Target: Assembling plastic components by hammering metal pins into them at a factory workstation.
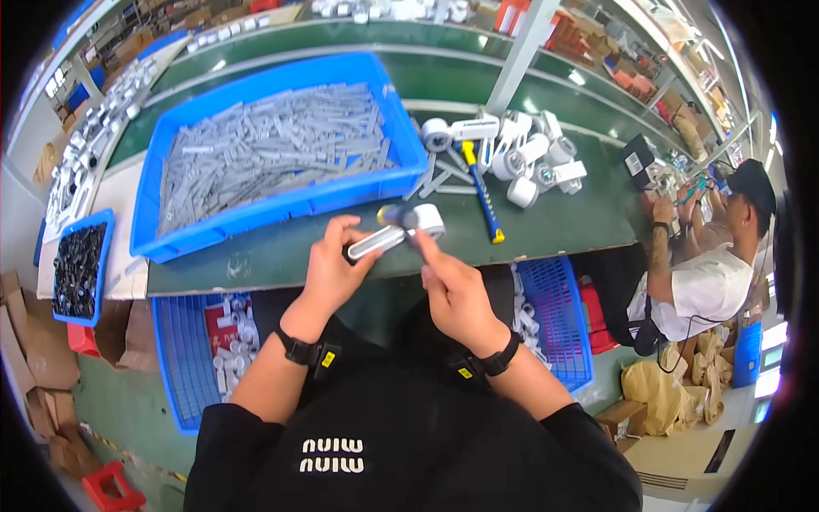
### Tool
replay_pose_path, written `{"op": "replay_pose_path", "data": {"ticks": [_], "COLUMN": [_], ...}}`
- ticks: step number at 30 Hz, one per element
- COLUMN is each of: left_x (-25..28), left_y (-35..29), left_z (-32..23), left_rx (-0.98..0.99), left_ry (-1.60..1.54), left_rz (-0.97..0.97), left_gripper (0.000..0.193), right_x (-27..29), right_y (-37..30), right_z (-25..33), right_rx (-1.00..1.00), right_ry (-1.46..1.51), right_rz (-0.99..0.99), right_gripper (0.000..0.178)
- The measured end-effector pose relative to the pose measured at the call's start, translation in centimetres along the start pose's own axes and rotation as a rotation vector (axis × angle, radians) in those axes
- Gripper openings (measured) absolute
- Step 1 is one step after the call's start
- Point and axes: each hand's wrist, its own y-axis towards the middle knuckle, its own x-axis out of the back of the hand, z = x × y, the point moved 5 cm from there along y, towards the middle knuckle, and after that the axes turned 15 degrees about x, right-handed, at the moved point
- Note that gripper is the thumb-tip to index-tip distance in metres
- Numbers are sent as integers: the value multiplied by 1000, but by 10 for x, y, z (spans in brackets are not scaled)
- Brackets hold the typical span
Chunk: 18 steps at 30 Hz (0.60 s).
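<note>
Ideally, my left grip (331,266), clamped on the part (380,242), should brace it squarely; my right grip's (461,299) closure I can't tell.

white part (377,244) in left hand (333,261)

Bright, even light on my feed, with one smear at the hands.
From my remote seat I see washed-out bright panels (774,357) at the far right, and small glare spots dot the green belt (401,36); beneath the workbench (294,243) it falls darker. The dark-and-yellow tool (394,215) by the right hand (461,294) is blurred, while the blue tray (290,205) reads fairly crisp. Straight edges bow toward a black rim, fringed purple at right.
</note>
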Motion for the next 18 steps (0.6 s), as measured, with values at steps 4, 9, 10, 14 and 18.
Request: {"op": "replay_pose_path", "data": {"ticks": [4,9,10,14,18], "left_x": [2,1,0,3,-1], "left_y": [0,0,-1,-2,2], "left_z": [-7,-2,-3,2,4], "left_rx": [7,21,27,84,72], "left_ry": [13,14,12,-29,37], "left_rz": [-9,-2,3,16,13], "left_gripper": [60,60,61,65,70], "right_x": [-13,-7,-10,-29,-28], "right_y": [-4,0,-2,-1,-1], "right_z": [-11,2,-1,-4,4], "right_rx": [-34,9,3,-8,-7], "right_ry": [-40,47,53,-54,-49], "right_rz": [84,-72,-67,316,254], "right_gripper": [67,68,68,71,70]}}
